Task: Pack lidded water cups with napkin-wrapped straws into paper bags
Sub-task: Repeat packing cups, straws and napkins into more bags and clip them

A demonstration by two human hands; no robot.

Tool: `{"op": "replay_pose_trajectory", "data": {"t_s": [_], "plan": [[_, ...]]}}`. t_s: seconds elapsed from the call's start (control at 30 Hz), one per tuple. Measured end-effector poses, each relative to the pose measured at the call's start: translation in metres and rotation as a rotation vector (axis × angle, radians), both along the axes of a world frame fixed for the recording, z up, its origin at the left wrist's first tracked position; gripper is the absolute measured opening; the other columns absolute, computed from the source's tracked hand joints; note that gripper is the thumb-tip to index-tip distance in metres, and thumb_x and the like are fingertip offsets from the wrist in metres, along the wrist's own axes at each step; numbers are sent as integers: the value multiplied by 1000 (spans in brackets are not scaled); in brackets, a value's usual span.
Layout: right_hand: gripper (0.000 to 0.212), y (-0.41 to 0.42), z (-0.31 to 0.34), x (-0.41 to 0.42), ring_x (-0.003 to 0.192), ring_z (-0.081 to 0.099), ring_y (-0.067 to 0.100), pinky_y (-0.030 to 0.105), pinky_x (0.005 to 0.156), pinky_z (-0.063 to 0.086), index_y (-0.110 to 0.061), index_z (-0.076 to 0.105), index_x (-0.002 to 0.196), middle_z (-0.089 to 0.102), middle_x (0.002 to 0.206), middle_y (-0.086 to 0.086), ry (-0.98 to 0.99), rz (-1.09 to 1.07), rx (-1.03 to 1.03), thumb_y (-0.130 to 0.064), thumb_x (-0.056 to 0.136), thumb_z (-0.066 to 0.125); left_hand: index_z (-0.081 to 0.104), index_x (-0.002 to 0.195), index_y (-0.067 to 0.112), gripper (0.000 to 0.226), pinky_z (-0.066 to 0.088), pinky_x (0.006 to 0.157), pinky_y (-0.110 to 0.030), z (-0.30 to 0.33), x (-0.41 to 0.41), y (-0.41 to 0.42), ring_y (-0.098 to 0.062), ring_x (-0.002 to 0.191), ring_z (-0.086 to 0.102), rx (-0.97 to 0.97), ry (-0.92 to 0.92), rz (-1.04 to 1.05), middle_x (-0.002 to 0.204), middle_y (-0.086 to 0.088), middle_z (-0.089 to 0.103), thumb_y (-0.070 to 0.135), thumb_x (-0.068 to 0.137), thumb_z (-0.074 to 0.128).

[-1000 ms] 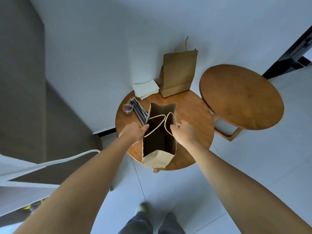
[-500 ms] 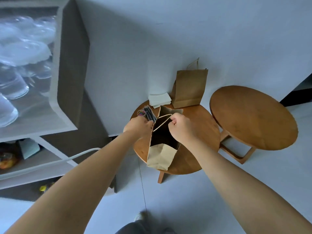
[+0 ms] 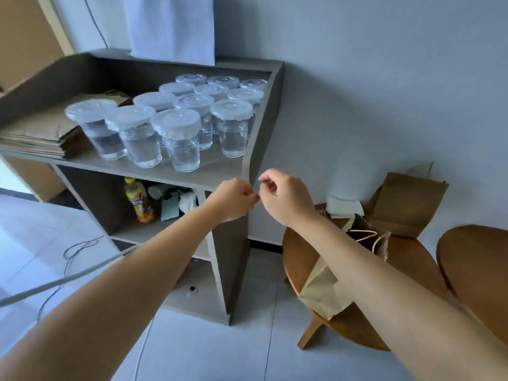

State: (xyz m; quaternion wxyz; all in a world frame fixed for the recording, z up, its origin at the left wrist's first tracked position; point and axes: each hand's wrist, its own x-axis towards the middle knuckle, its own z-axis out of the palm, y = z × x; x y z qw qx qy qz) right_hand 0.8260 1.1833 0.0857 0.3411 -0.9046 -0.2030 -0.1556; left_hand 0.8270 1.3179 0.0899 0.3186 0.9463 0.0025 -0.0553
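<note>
A stack of flat paper bags (image 3: pixel 41 133) was seen at the far left of the shelf (image 3: pixel 176 176), w/ the lidded water cups (image 3: pixel 176 138) grouped just to its right, all upright, long axes vertical. Both hands were raised in front of the shelf's right corner, below and to the right of the cups. The left hand (image 3: pixel 233 200) was loosely curled, w/ nothing seen in it; the right hand (image 3: pixel 286 200) was likewise curled, thumb near forefinger, apparently empty, though a small pinched item could not be ruled out. The front-row cups were judged nearest the left hand, so an up-and-left reach was likely called for. Further right, the open paper bag (image 3: pixel 365 237) was stood on the round desk (image 3: pixel 299 259), below and behind the right forearm, w/ napkins (image 3: pixel 345 207) and another bag (image 3: pixel 406 207) beyond it.
</note>
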Motion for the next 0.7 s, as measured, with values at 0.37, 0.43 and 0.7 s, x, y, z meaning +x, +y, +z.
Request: {"op": "replay_pose_trajectory", "data": {"t_s": [0.37,0.43,0.7], "plan": [[36,127,19,27,113,50,23,23,87,35,-4,53,124,55,120,10,-62,67,-20,-15,90,55,33,141,8,74,39,96,-31,3,3,131,-23,126,45,-93,-195,422,141,-8,41,44,85,65],[43,141,24,37,118,44,23,16,83,27,-5,48,129,48,126,10,-83,25,-21,-18,89,57,26,144,6,84,37,95,-30,4,14,141,-24,129,41,-145,-168,435,144,-11,35,45,83,68],[63,176,28,69,138,16,24,32,111,17,-14,32,143,21,150,6,-24,-63,-35,-30,88,59,20,146,14,85,36,85,-26,-2,61,153,-25,126,44,-446,-163,322,142,-8,40,27,79,72]]}}
